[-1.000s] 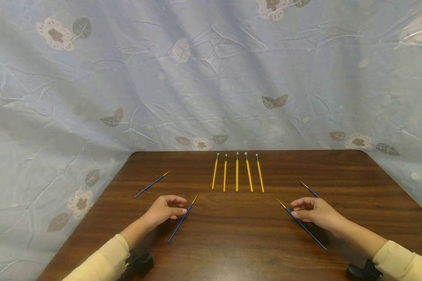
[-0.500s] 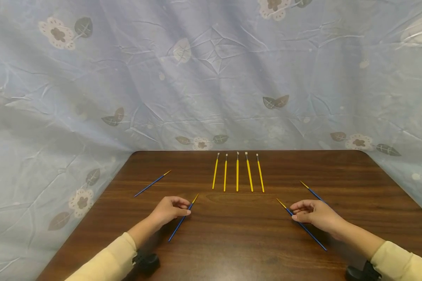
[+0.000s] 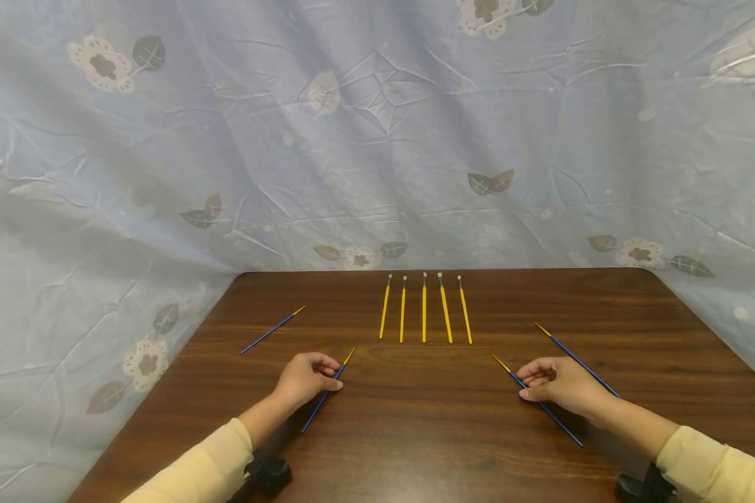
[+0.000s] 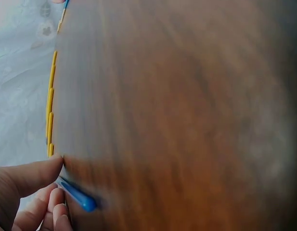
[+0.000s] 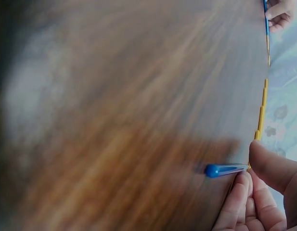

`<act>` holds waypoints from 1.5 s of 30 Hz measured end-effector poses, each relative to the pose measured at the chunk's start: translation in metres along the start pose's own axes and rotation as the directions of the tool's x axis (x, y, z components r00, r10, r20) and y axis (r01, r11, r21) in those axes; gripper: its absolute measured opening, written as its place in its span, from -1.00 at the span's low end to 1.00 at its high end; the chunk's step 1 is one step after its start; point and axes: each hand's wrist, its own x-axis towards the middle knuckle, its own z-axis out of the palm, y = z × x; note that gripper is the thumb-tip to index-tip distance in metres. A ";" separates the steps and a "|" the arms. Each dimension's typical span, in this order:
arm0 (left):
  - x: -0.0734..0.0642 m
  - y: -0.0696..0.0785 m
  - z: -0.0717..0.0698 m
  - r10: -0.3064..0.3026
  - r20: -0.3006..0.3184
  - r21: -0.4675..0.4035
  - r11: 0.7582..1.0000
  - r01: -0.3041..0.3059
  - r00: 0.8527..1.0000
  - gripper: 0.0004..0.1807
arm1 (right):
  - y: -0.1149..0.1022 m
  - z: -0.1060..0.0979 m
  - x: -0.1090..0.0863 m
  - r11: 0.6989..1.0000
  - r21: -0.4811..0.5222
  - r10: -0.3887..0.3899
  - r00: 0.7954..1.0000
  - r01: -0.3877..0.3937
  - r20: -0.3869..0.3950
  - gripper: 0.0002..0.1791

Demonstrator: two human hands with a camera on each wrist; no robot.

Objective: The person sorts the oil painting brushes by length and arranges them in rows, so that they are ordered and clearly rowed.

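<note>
Pinching the first blue brush (image 3: 317, 407) between thumb and fingers, the left hand (image 3: 305, 378) is nearly closed at the table's 9 o'clock; the brush tip points to 1 o'clock. The right hand (image 3: 563, 384), at 3 o'clock, pinches the second blue brush (image 3: 560, 423) likewise, tip toward 10 to 11 o'clock. The third blue brush (image 3: 273, 329) lies at 11 o'clock from the left hand, the fourth blue brush (image 3: 577, 360) at 1 o'clock from the right hand. Five yellow brushes (image 3: 424, 314) form a row at the 12 o'clock side of the brown table (image 3: 415, 419).
</note>
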 end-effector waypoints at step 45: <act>0.001 0.004 -0.008 0.003 -0.048 0.039 0.999 -0.001 0.999 -0.89 | -0.008 -0.004 0.003 0.997 -0.075 0.017 1.000 -0.019 -0.018 -0.76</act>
